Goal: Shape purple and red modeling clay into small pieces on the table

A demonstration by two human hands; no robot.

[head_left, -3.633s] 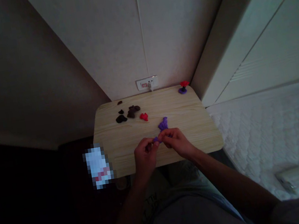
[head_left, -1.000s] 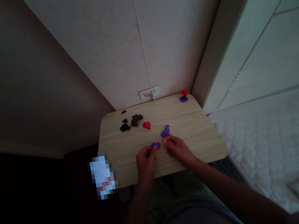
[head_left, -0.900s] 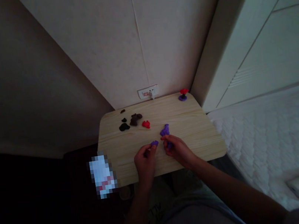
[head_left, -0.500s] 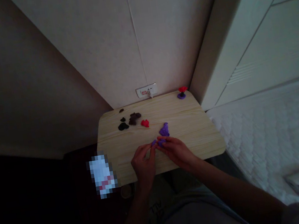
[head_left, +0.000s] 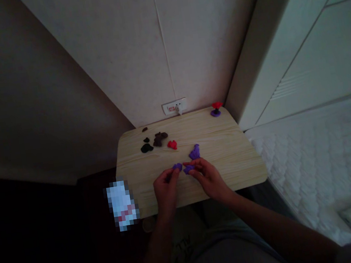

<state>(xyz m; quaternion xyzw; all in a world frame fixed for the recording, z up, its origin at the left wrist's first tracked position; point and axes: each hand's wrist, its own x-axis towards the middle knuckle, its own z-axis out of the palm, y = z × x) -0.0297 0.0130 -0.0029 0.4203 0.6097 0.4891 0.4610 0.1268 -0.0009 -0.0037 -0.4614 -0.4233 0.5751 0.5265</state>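
Below frame centre, a desk point(head_left: 233, 162) is noted. Over it, a purple piece point(head_left: 177, 166) is pinched by the left hand point(head_left: 165, 191) and, close beside, a purple lump point(head_left: 188, 170) by the right hand point(head_left: 211, 179). Fingertip working appears under way; light, steady pressure is next called for.

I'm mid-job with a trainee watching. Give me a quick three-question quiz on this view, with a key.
1. True or false: the left hand holds a red piece.
2. Which is nearest to the purple lump lying on the table?
A) the black lump
B) the red lump
C) the wall socket
3. From top to bottom, what colours make up the standing model in the table's far right corner?

Key:
1. False; it holds a purple piece, as does the right hand.
2. B
3. Red, dark, purple.
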